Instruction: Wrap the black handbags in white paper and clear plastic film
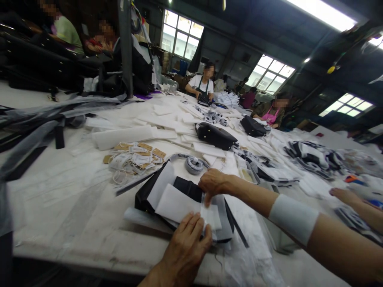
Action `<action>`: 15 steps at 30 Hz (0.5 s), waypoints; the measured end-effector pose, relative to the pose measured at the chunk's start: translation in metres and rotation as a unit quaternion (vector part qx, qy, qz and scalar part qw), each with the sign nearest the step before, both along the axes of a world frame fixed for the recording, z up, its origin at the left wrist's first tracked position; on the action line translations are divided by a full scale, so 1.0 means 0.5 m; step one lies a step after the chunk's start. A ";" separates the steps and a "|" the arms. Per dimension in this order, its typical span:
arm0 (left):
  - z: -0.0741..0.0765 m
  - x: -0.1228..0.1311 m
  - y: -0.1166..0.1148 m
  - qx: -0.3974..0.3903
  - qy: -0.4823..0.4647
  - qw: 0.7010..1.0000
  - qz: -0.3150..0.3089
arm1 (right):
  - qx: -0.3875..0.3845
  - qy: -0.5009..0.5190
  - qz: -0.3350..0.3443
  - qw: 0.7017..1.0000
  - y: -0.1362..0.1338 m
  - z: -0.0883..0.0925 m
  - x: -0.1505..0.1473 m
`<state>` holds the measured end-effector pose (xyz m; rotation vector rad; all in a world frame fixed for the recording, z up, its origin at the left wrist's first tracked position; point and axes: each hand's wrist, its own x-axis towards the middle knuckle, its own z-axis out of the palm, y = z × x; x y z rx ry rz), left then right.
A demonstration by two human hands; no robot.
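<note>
In front of me a black handbag lies on the table, with white foam sheets over it. A black strap-like piece shows between the sheets. My left hand rests on the near edge of the foam, fingers stretched out and thumb apart. My right hand is closed over the upper right part of the bag, its thumb pointing down at a clear plastic strip and a small white sheet. What its fingers hold is hidden. A wrapped, coiled strap lies just beyond the bag.
Paper tags with strings lie in a pile to the left. More black bags and foam sheets cover the table ahead. Another person's arm reaches in at right. Co-workers sit around the far side.
</note>
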<state>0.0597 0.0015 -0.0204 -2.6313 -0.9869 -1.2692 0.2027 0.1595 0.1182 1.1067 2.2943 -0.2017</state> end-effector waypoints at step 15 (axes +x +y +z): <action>0.006 -0.002 0.001 0.009 0.010 1.000 0.007 | 0.148 0.256 -0.151 0.943 -0.182 -0.022 0.049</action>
